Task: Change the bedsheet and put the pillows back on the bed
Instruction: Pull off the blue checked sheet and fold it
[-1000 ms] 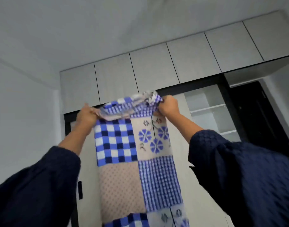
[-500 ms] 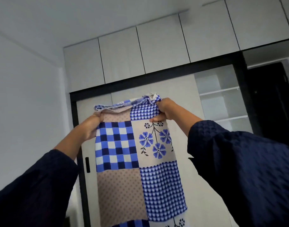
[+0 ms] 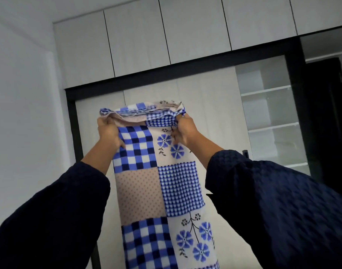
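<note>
At the far left stands a plain white wall. Beside it the person's left arm reaches upward in a dark navy textured left sleeve, with the forearm bare above the cuff. The left hand is raised in front of the wardrobe, its fingers curled round the left top corner of a folded patchwork bedsheet, clutching the bunched layers there. The bedsheet hangs as a long narrow strip between the two arms and runs out of the bottom edge of the view. Its patches are large blue-and-white checks, beige with small dots, fine blue gingham, and pale squares printed with blue flowers. Along its top, several folded layers show as a loose stack of edges, sagging a little between the hands. The right hand grips the right top corner, its fingers closed on the gingham patch just above the upper flowers. The right sleeve, of the same dark fabric, fills the lower right. Behind the sheet is a pale wardrobe door set in a black frame, with a row of light grey upper cabinets above it. To the right are open white shelves, and beyond them a dark opening whose inside cannot be made out.
</note>
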